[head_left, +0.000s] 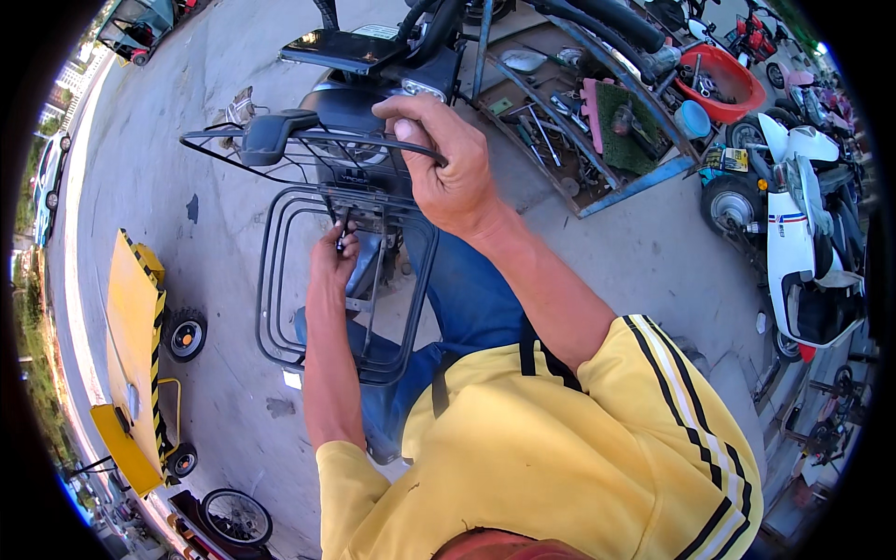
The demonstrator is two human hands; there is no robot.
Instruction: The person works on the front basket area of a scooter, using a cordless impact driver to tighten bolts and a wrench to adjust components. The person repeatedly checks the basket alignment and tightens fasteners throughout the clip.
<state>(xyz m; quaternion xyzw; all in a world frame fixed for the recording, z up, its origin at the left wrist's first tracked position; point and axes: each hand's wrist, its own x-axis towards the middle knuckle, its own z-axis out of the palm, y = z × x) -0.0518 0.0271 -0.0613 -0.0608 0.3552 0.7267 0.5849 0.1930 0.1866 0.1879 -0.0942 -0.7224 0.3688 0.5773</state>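
Note:
A black wire basket (271,322) stands in front of me, against the front of a dark electric scooter (322,98). My left hand (334,254) reaches to the top edge of the basket. Its fingers are pinched round a small dark piece that I cannot make out. Higher up and to the right, my right hand (448,173) is closed round the end of a thin black metal frame (308,140). This frame crosses above the basket. On its left part sits a black plastic housing (273,136), perhaps a mirror.
A blue-edged metal tool tray (623,191) with wrenches and loose parts stands at the upper right, beside a red basin (747,84). White scooters (793,252) are parked at right. At left are a yellow flat cart (131,327) and a spoked wheel (236,518).

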